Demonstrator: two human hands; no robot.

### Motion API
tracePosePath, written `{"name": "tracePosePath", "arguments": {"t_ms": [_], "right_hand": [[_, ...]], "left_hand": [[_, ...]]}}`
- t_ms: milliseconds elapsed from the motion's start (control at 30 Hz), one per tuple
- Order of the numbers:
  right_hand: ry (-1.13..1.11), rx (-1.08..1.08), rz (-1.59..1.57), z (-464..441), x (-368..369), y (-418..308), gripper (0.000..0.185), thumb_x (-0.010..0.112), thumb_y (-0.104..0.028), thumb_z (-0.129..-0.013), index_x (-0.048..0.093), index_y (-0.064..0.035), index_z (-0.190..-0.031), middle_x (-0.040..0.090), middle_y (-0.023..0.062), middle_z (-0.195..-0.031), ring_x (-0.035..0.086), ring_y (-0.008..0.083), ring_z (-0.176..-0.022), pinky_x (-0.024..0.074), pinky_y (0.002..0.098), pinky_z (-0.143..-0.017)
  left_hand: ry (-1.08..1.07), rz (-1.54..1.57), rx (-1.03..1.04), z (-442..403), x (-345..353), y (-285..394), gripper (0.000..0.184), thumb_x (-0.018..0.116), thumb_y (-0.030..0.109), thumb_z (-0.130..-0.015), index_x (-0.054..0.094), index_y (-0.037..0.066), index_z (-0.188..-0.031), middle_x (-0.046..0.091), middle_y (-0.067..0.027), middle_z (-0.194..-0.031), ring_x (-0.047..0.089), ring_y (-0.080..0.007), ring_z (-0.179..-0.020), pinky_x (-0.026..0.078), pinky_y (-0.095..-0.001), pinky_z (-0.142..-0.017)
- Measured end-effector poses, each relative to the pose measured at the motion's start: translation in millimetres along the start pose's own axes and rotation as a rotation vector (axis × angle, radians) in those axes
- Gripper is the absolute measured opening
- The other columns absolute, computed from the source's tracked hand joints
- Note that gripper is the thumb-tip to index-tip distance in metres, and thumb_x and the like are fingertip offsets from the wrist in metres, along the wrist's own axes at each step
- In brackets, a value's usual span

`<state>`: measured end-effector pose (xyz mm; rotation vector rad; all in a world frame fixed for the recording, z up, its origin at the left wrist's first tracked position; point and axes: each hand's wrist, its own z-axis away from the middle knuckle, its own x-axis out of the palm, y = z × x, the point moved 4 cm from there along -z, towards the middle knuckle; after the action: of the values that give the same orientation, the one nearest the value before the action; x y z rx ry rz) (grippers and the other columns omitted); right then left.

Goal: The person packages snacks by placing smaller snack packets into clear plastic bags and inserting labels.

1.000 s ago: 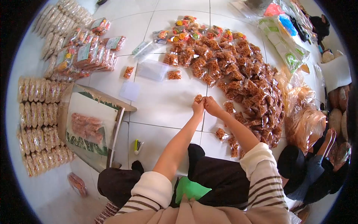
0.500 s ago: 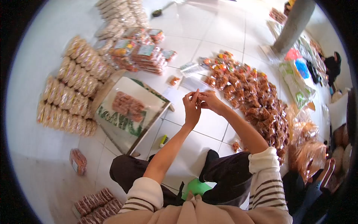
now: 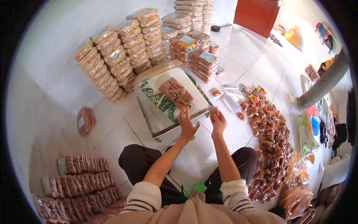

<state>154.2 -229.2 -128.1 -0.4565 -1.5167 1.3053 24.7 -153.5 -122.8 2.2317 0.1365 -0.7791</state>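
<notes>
A clear plastic bag of brown snack pieces (image 3: 175,91) lies on the low table (image 3: 154,112), which has a white and green printed cover. My left hand (image 3: 187,125) reaches up to the bag's near end, thumb and fingers apart; whether the fingertips touch the plastic I cannot tell. To its right, my right hand (image 3: 217,122) is at the table's right corner. Its fingers are drawn together in a pinch, and what they hold, if anything, is too blurred to make out.
Stacked bags of pale snacks (image 3: 108,56) line the wall. Packed bags (image 3: 203,61) stand behind the table. A long heap of small brown packets (image 3: 266,138) covers the floor at right, near flat clear plastic bags (image 3: 231,102). Filled bags (image 3: 80,184) lie at lower left.
My hands, together at fingertip height before, have separated; the left is now by the bag on the table. The view has turned, bringing a red door into sight.
</notes>
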Motion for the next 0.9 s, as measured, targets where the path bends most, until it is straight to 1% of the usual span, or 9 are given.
{"name": "tracePosePath", "arguments": {"t_ms": [67,167,300,533,633,700,767,867,900], "right_hand": [[0.263,0.072,-0.166,14,-30,34,0.035,0.045,0.007,-0.077,0.044,0.0071,-0.112,0.058,0.0114,-0.091,0.058,0.0171,-0.080,0.0476,0.0230,-0.067],[0.037,0.238,-0.162,12,-49,76,0.034,0.046,0.009,-0.075,0.045,0.0069,-0.110,0.056,0.0110,-0.093,0.057,0.0168,-0.081,0.0477,0.0235,-0.066],[-0.005,0.340,-0.077,7,-26,71,0.034,0.052,0.004,-0.077,0.045,0.0072,-0.111,0.056,0.0110,-0.094,0.057,0.0183,-0.083,0.0484,0.0268,-0.072],[-0.141,0.446,-0.180,-13,2,90,0.031,0.053,0.000,-0.079,0.047,0.0055,-0.109,0.056,0.0100,-0.096,0.058,0.0193,-0.082,0.0491,0.0275,-0.074],[-0.224,0.410,0.042,-2,15,95,0.034,0.052,0.000,-0.080,0.046,0.0059,-0.112,0.058,0.0112,-0.097,0.057,0.0175,-0.085,0.0468,0.0273,-0.076],[-0.315,0.043,0.431,14,24,86,0.030,0.056,-0.001,-0.077,0.053,0.0009,-0.107,0.062,0.0107,-0.089,0.060,0.0167,-0.079,0.0475,0.0255,-0.068],[-0.319,-0.016,0.547,36,25,80,0.030,0.055,-0.001,-0.078,0.053,0.0001,-0.107,0.062,0.0113,-0.090,0.060,0.0164,-0.081,0.0470,0.0258,-0.069],[-0.322,-0.046,0.600,53,27,73,0.029,0.053,0.001,-0.079,0.054,-0.0008,-0.107,0.062,0.0135,-0.094,0.060,0.0179,-0.087,0.0463,0.0278,-0.073],[-0.353,-0.176,0.633,53,28,74,0.028,0.052,0.002,-0.079,0.054,-0.0013,-0.107,0.061,0.0137,-0.096,0.059,0.0187,-0.090,0.0463,0.0284,-0.075]], "left_hand": [[-0.099,-0.126,-0.317,15,7,-16,0.087,0.063,0.027,-0.069,0.009,0.008,-0.134,0.016,-0.0230,-0.132,0.013,-0.0378,-0.123,0.006,-0.0620,-0.095],[-0.179,-0.183,-0.484,20,18,-21,0.093,0.063,0.035,-0.069,0.003,0.007,-0.135,0.013,-0.0264,-0.133,0.011,-0.0393,-0.125,0.003,-0.0668,-0.091],[-0.159,-0.173,-0.565,15,38,-36,0.089,0.059,0.035,-0.072,0.002,0.007,-0.135,0.012,-0.0283,-0.133,0.012,-0.0400,-0.125,0.006,-0.0673,-0.091],[-0.191,-0.333,-0.414,7,43,-48,0.068,0.043,0.018,-0.080,0.005,0.007,-0.136,0.017,-0.0219,-0.135,0.018,-0.0377,-0.125,0.009,-0.0663,-0.091],[-0.176,-0.190,-0.366,14,25,-48,0.066,0.041,0.015,-0.081,0.005,0.007,-0.136,0.015,-0.0191,-0.137,0.018,-0.0360,-0.125,0.010,-0.0623,-0.095],[-0.149,-0.090,-0.335,23,15,-48,0.066,0.040,0.014,-0.082,0.004,0.007,-0.136,0.015,-0.0185,-0.137,0.018,-0.0350,-0.126,0.010,-0.0593,-0.097],[-0.004,0.359,-0.246,33,16,-48,0.064,0.039,0.019,-0.085,0.003,0.006,-0.136,0.017,-0.0183,-0.137,0.019,-0.0328,-0.126,0.013,-0.0504,-0.100],[0.162,0.698,-0.433,37,10,-39,0.061,0.038,0.029,-0.089,0.005,0.008,-0.136,0.026,-0.0190,-0.133,0.027,-0.0261,-0.123,0.017,-0.0388,-0.101],[0.160,0.697,-0.437,38,14,-50,0.061,0.038,0.029,-0.089,0.005,0.008,-0.136,0.026,-0.0190,-0.133,0.027,-0.0261,-0.123,0.017,-0.0388,-0.101]]}}
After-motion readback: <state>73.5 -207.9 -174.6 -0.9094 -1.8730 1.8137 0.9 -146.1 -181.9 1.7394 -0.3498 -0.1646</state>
